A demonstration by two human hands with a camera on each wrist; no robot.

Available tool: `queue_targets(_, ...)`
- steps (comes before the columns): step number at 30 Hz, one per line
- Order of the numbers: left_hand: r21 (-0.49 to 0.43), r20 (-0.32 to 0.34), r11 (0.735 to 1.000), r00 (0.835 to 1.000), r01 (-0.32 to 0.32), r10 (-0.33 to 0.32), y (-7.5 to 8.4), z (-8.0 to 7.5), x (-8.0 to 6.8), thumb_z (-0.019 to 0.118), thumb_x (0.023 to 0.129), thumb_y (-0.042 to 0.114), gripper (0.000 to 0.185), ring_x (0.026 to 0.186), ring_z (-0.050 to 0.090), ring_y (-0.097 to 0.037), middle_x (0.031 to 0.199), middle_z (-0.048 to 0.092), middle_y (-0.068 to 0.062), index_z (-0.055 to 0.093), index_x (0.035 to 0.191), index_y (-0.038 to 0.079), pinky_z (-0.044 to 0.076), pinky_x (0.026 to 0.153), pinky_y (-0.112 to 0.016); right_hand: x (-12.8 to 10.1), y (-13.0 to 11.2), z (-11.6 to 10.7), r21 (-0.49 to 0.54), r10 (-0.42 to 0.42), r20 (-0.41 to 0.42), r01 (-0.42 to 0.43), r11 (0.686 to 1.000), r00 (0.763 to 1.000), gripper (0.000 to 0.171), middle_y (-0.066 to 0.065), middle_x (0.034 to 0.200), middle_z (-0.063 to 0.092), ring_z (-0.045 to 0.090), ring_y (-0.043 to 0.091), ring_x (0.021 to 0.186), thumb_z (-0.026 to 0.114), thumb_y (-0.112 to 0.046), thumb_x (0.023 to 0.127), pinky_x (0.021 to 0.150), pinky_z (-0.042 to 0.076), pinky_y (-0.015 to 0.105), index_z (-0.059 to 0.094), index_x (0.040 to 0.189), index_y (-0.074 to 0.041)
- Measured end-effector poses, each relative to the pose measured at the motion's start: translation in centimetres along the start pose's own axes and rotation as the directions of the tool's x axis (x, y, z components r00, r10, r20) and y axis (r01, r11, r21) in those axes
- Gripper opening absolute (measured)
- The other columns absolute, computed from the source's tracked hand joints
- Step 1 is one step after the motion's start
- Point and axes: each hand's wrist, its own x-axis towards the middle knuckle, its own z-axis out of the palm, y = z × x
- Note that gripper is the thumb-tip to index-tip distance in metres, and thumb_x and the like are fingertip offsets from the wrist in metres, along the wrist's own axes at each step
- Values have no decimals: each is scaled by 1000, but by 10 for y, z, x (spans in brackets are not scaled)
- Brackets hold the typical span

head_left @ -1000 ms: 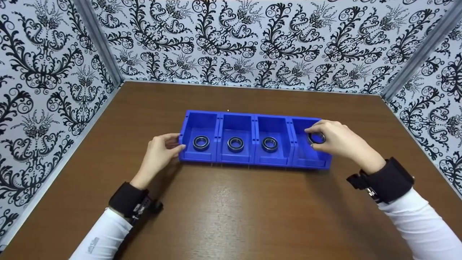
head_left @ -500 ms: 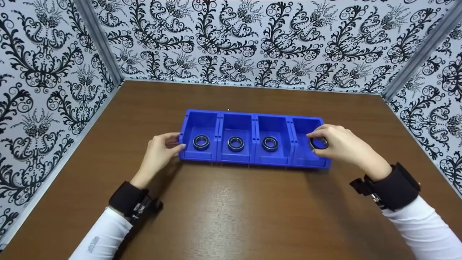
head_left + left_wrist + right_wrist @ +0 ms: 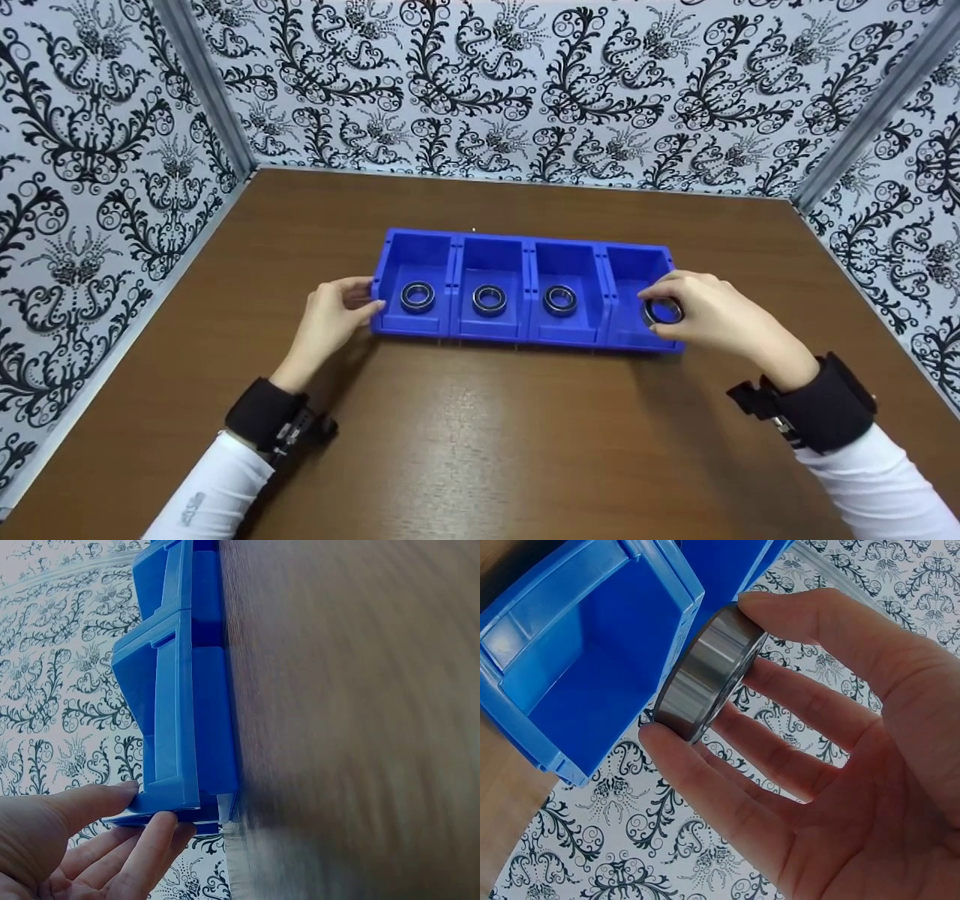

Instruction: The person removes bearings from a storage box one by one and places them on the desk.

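My right hand point(image 3: 709, 315) pinches a ball bearing point(image 3: 709, 671) between thumb and index finger, tilted up on its edge. In the head view, this bearing overlaps the rightmost compartment of a row of joined blue storage bins point(image 3: 491, 330); the right wrist view has it beside the bin's open top. With the thumb on the rim and fingers against the outer side, my left hand point(image 3: 330, 319) grips the left end of the row. Three more bearings lie flat, one in each other compartment: left point(image 3: 418, 307), middle point(image 3: 490, 310) and right of middle point(image 3: 560, 310).
The bins stand on a brown wooden table point(image 3: 465, 442). Patterned black-and-white walls point(image 3: 480, 90) enclose the back and both sides. Each wrist wears a black strap, the left one point(image 3: 266, 412) close above the tabletop.
My right hand has drawn the bearing slightly toward me, from over the rightmost compartment's middle to nearer its front edge. The left hand and the other bearings stay in place.
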Motion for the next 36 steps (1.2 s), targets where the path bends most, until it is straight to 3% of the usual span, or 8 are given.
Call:
queue_targets(9,7,0,1000,1000,-1,1,0,0,0,74,92,7,44,110,74,-39,121,72,-29,64,132,-8,63,77,-20,-8,-1,3,3,-13,-1,13,1000,1000,31,12,106,75,71,32,100,79,-13,83,78,58,50,77,112,-5)
queue_targets(36,11,-3,1000,1000,3,-3,-1,0,-1,74,92,7,42,108,74,-38,119,74,-27,65,131,-6,62,75,-17,-29,-3,19,21,-9,7,9,1000,1000,25,3,99,73,69,23,93,80,-18,80,76,56,42,77,104,-14)
